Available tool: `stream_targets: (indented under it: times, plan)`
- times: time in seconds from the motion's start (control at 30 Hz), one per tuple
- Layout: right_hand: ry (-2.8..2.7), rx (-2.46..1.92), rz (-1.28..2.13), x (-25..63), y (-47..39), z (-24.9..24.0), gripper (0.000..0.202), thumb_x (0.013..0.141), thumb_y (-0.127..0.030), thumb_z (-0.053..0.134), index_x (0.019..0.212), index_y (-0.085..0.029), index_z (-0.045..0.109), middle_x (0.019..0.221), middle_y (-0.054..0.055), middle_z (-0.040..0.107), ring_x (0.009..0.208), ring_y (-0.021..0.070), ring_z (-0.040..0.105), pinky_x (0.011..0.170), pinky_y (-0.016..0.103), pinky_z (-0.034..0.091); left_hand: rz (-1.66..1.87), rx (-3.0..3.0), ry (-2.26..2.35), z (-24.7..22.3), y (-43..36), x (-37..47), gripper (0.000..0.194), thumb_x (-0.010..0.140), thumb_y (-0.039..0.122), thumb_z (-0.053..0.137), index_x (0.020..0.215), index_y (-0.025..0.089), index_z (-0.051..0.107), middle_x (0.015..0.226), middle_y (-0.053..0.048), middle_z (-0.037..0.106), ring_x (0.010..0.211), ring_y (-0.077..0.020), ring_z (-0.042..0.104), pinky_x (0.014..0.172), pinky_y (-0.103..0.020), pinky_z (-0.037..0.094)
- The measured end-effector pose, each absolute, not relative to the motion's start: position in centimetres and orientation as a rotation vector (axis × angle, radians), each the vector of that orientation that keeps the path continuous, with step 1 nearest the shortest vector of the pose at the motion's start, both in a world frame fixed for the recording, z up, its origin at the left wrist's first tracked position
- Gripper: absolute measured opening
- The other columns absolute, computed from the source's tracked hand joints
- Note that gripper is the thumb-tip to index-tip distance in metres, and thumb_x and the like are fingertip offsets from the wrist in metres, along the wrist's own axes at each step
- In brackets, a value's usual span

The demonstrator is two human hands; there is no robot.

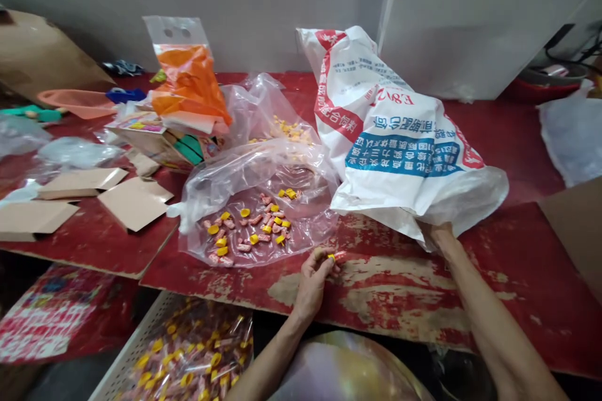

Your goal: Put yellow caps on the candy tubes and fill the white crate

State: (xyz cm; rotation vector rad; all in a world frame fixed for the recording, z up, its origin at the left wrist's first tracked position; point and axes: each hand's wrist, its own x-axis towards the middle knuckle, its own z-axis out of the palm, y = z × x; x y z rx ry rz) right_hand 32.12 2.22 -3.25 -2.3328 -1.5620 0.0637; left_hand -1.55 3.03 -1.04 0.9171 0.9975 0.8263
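Observation:
My left hand [316,276] is closed around a small pink-and-white piece with a yellow ring [337,257], just above the front edge of the red table [211,288]. My right hand [439,235] reaches into the mouth of a large white woven sack [399,182] with blue and red print; its fingers are hidden inside. Left of the sack lies a clear plastic bag [202,200] with several pink pieces and yellow rings on it. Behind, another clear bag holds yellow pieces [289,131].
Below the table edge, a white crate [126,351] holds many pink and yellow pieces. Flat cardboard pieces [136,200], a box with an orange bag [188,84] and an orange basket [79,100] are at left. A cardboard box [576,232] stands at right.

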Motion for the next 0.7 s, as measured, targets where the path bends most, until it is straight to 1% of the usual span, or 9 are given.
stream_targets:
  times: [0.07,0.23,0.3,0.37,0.4,0.5,0.57,0.63,0.7]
  plan:
    - [-1.631,-2.409,-0.018,32.6,1.2,-2.2,0.032,0.086,-0.033,0.043,0.096,-0.011,0.065,0.101,0.020,0.062,0.106,0.0357,0.051,0.092,0.047,0.036,0.845,0.940,1.012,-1.1,3.0,-1.4,0.029,0.075,0.036,0.065,0.096,0.018,0.059,0.068,0.002,0.063,0.060,-0.0094,0.056,0.058,-0.019,0.044]
    - [-1.908,-2.447,0.017,32.7,-1.1,-1.4,0.031,0.082,-0.025,0.045,0.103,-0.018,0.066,0.092,0.013,0.065,0.088,0.0269,0.057,0.077,0.034,0.041,0.853,0.983,1.032,-1.0,2.8,-1.0,0.030,0.075,0.038,0.066,0.097,0.018,0.061,0.071,0.002,0.062,0.063,-0.0101,0.057,0.061,-0.021,0.045]
    - [-1.979,-2.445,0.038,32.9,-1.3,-1.4,0.031,0.081,-0.025,0.046,0.102,-0.018,0.067,0.088,0.012,0.066,0.083,0.0258,0.057,0.074,0.033,0.041,0.840,0.978,1.028,-1.0,2.9,-1.0,0.030,0.075,0.037,0.066,0.096,0.018,0.061,0.070,0.001,0.063,0.063,-0.0105,0.057,0.062,-0.021,0.046]
    - [-1.984,-2.458,0.020,33.4,-1.0,-1.5,0.029,0.081,-0.026,0.045,0.096,-0.015,0.068,0.087,0.014,0.066,0.084,0.0273,0.057,0.076,0.034,0.041,0.833,0.936,1.015,-1.0,2.9,-1.0,0.029,0.072,0.034,0.068,0.096,0.018,0.061,0.070,0.002,0.063,0.062,-0.0105,0.057,0.062,-0.022,0.046]
    - [-1.970,-2.463,-0.002,33.6,-0.7,-1.5,0.031,0.082,-0.027,0.044,0.096,-0.014,0.068,0.092,0.016,0.065,0.088,0.0289,0.056,0.078,0.036,0.041,0.840,0.906,1.009,-1.0,3.0,-1.0,0.030,0.070,0.032,0.070,0.095,0.018,0.060,0.070,0.002,0.063,0.062,-0.0102,0.057,0.061,-0.021,0.046]
    - [-1.897,-2.456,-0.091,33.9,0.2,-1.6,0.039,0.084,-0.031,0.042,0.110,-0.010,0.063,0.113,0.019,0.060,0.104,0.0334,0.052,0.087,0.041,0.040,0.893,0.818,1.009,-1.1,3.0,-1.0,0.033,0.064,0.027,0.072,0.094,0.019,0.059,0.073,0.003,0.062,0.061,-0.0090,0.056,0.060,-0.021,0.045]
    - [-1.831,-2.443,-0.172,33.8,0.5,-1.5,0.044,0.085,-0.034,0.042,0.116,-0.007,0.059,0.121,0.021,0.055,0.112,0.0357,0.048,0.094,0.045,0.037,0.925,0.772,0.996,-1.1,3.0,-0.9,0.033,0.065,0.027,0.072,0.093,0.018,0.058,0.073,0.002,0.062,0.060,-0.0084,0.056,0.060,-0.020,0.044]
    - [-1.773,-2.409,-0.245,33.6,0.3,-1.3,0.043,0.085,-0.036,0.043,0.112,-0.007,0.060,0.119,0.022,0.055,0.115,0.0375,0.046,0.098,0.050,0.032,0.938,0.729,0.967,-1.0,3.0,-0.9,0.032,0.066,0.027,0.071,0.093,0.017,0.057,0.070,0.002,0.061,0.058,-0.0080,0.055,0.058,-0.020,0.043]
    - [-1.689,-2.350,-0.225,33.1,-0.6,-0.9,0.038,0.084,-0.039,0.044,0.099,-0.009,0.063,0.105,0.022,0.061,0.109,0.0389,0.049,0.097,0.055,0.031,0.943,0.687,0.943,-0.8,3.0,-0.9,0.033,0.064,0.027,0.072,0.093,0.016,0.058,0.069,0.002,0.060,0.057,-0.0078,0.055,0.055,-0.019,0.042]
